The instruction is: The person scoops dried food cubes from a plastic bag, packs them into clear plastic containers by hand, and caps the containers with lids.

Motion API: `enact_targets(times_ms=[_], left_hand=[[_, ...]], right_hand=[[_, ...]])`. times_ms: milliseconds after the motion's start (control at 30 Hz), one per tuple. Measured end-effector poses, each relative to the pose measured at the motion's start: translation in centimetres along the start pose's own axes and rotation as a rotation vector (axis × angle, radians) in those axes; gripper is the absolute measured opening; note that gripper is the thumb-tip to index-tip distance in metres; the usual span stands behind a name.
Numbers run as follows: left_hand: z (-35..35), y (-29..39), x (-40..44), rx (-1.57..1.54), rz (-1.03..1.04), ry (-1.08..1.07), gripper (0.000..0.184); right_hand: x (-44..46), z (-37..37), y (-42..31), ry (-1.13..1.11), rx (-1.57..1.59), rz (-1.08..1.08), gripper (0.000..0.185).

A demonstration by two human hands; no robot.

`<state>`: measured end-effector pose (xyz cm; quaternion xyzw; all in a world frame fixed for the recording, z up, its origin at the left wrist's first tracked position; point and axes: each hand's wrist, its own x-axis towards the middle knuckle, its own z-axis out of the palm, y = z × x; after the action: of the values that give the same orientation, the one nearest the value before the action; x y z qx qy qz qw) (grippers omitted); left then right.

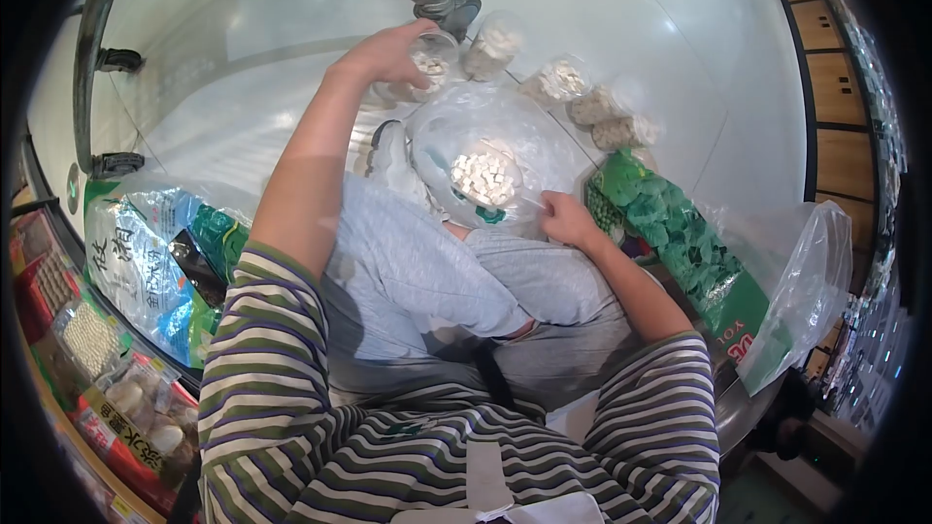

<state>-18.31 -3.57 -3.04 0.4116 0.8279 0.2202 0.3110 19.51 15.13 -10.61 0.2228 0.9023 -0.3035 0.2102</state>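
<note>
My left hand (393,53) is wrapped round the rim of a clear plastic jar (428,65) that holds white pieces. Below it, between my legs, a clear plastic bag (544,146) lies open with small white cubes (485,178) inside. At the right edge of this bag, my right hand (568,218) has its fingers closed on the plastic. Several more clear jars with white pieces stand or lean on the floor beyond the bag, among them one jar (493,44) just right of my left hand and another jar (559,81) farther right.
A metal frame with casters (451,10) stands on the pale floor (252,0) ahead and left. A green bag (680,243) lies at right beside clear plastic (815,262). A blue and white bag (146,262) and shelved packages (92,340) are at left. Wooden drawers (830,78) stand far right.
</note>
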Motion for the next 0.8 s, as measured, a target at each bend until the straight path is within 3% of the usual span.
enact_targets(times_ms=[267,500,667,800], left_hand=[[-0.3,0.3,-0.4,0.012,0.136,0.019,0.088],[-1.0,3.2,-1.1,0.005,0.126,0.022,0.086],[1.3,2.6,0.4,-0.095,0.434,0.196,0.081],[1.3,5.1,-0.5,-0.098,0.392,0.125,0.081]], right_hand=[[-3.0,-5.6,-2.4,0.214,-0.127,0.013,0.017],[-5.5,-11.8,-4.1,0.356,-0.109,0.08,0.02],[-6.5,-15.2,-4.7,0.421,-0.081,0.088,0.02],[-7.0,-17.6,-5.8,0.417,-0.149,0.078,0.021]])
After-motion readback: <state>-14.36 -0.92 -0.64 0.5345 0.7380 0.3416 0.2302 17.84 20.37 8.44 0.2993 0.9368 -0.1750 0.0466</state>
